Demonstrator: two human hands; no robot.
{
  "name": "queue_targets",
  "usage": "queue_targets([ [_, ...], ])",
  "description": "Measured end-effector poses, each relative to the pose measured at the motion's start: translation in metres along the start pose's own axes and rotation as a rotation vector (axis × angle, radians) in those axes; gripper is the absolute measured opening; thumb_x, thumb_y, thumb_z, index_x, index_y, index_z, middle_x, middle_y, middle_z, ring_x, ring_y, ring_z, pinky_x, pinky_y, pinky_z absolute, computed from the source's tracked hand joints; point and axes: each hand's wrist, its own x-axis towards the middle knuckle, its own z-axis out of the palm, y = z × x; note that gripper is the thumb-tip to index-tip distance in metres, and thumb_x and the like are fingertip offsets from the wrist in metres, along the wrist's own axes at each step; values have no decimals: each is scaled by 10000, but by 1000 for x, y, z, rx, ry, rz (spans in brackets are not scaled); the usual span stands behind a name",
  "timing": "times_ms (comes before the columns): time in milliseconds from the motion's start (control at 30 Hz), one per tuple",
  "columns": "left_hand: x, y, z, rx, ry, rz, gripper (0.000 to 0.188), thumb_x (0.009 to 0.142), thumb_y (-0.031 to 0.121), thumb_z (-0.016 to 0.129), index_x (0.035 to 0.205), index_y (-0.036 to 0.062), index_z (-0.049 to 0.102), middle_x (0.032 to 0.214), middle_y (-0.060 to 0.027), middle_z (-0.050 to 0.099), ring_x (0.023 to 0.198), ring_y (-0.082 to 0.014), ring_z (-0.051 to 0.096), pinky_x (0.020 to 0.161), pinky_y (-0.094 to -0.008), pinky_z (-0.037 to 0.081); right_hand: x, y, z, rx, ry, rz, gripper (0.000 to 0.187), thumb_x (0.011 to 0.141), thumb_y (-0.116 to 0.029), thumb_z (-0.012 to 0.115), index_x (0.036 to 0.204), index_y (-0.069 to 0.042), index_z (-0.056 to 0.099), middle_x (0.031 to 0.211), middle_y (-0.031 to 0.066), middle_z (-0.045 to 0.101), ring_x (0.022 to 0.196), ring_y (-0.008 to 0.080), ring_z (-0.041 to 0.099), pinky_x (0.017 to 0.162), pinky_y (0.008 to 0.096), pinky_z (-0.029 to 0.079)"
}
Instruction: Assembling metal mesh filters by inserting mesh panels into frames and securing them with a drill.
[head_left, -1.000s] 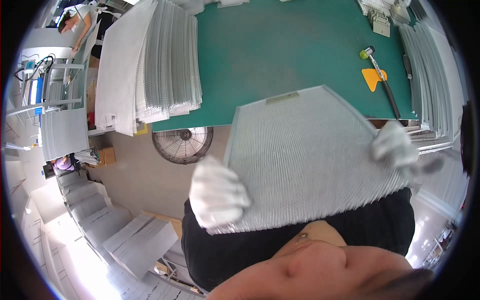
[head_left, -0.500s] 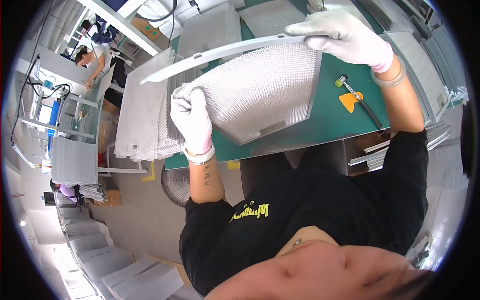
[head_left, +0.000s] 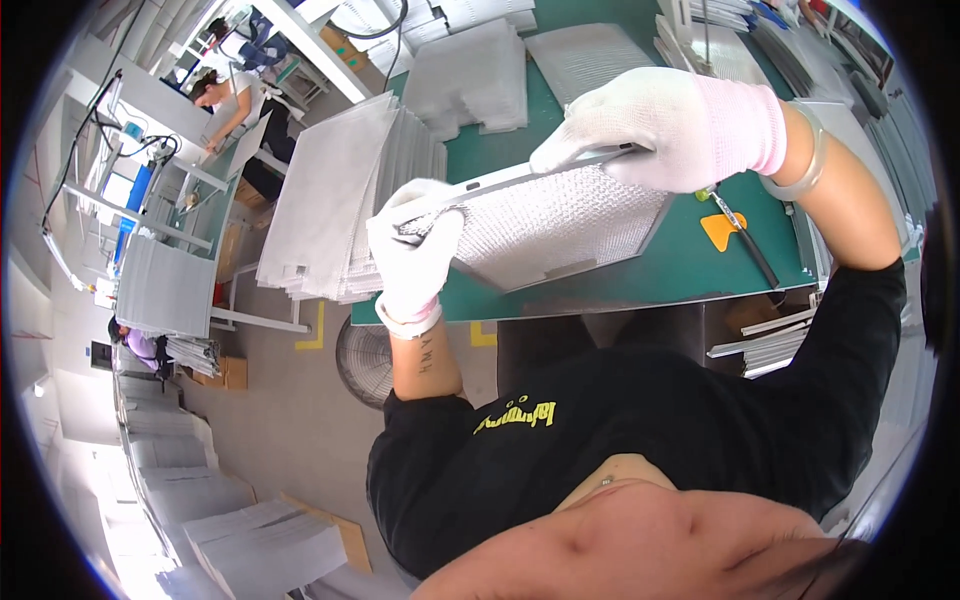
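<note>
I hold a silvery metal mesh filter panel (head_left: 560, 225) tilted on edge over the green work table (head_left: 700, 270). My left hand (head_left: 415, 255), in a white glove, grips the panel's left corner. My right hand (head_left: 660, 125), also gloved in white with a pink cuff, grips its upper frame edge on the right. The mesh face slopes down toward the table, its lower edge close to the green mat.
A tall stack of similar panels (head_left: 340, 200) lies at the table's left end, more panels (head_left: 470, 75) farther back. An orange scraper and a dark tool (head_left: 735, 235) lie at right. A floor fan (head_left: 365, 360) stands under the table. Other people (head_left: 235, 95) work at far benches.
The panel has dropped lower and closer to the table, and both hands came down with it. One second ago it was held flat against my chest.
</note>
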Motion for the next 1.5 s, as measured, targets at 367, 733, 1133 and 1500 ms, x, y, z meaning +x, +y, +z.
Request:
queue_targets([
  [367,-18,-25,25,-10,466,373,679,689,-18,860,1258,68,499,1194,-101,576,839,-93,591,677,-190,471,21,-11,21,-41,8,29,360,894,-118,589,1247,-57,628,928,197,628,865,394,618,816,443,504],
  [733,-12,-42,31,402,607,438,384,811,0,740,1178,-43,636,1068,-94,673,715,-91,540,655,-225,468,24,-3,19,-134,-13,88,407,848,-29,583,1251,-51,640,955,196,631,915,385,623,831,419,507],
  [1133,-17,-46,17,39,428,376,334,921,-62,577,1252,-20,573,1041,-80,634,830,-121,595,760,-247,495,19,6,23,-213,-10,-16,444,820,-29,619,1263,-49,633,913,177,620,853,361,611,780,420,500],
  [1500,0,-58,4,378,317,348,411,906,-74,426,1297,54,418,1256,-155,496,1085,-227,505,1009,-374,384,-156,-5,52,-169,1003,434,264,970,15,515,1200,27,645,1059,106,700,976,136,660,891,301,521],
])
